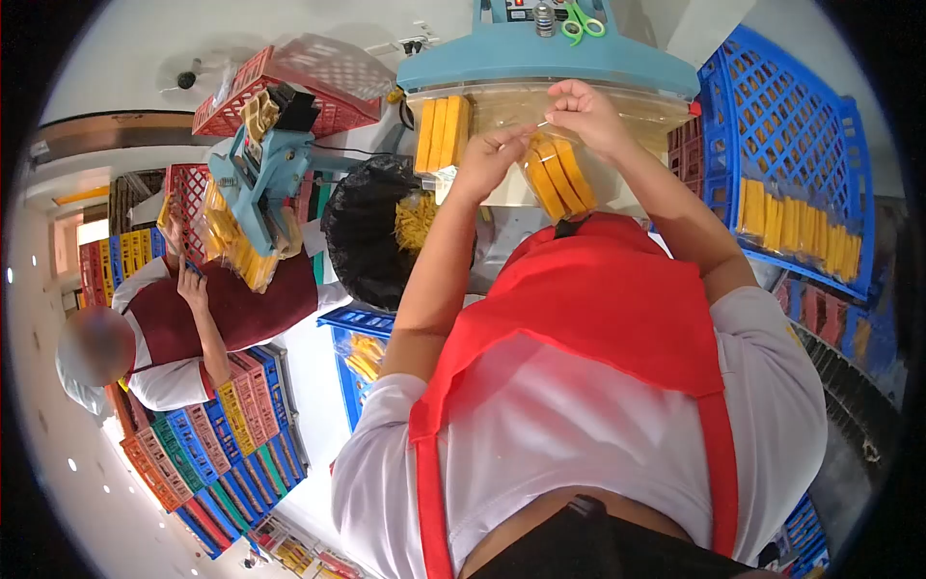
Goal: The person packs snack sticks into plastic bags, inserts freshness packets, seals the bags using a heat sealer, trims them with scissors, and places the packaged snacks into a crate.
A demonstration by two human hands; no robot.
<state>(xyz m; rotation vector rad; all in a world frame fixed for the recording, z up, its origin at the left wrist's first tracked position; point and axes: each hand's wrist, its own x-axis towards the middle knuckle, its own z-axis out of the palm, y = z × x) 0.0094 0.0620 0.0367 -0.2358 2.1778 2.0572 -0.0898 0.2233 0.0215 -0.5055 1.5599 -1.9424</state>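
Observation:
A clear plastic bag (559, 179) with several thick yellow slabs in it hangs tilted just in front of my chest. My left hand (490, 162) pinches the bag's upper left corner between thumb and fingers. On the other side, my right hand (585, 118) is closed in a pinch at the bag's top edge, where a thin whitish strip shows at the fingertips. Behind both hands stands a teal sealing machine (550, 66) with a long bar. Another pack of yellow slabs (443, 133) stands left of my left hand, under the bar.
Green-handled scissors (583, 23) lie on the machine. A blue crate (786, 145) with bagged yellow pieces stands at right. To the left are a black-lined bin (362, 227) with yellow scraps and a co-worker (227, 314) at another teal machine (258, 183). Stacked crates (207, 439) stand behind.

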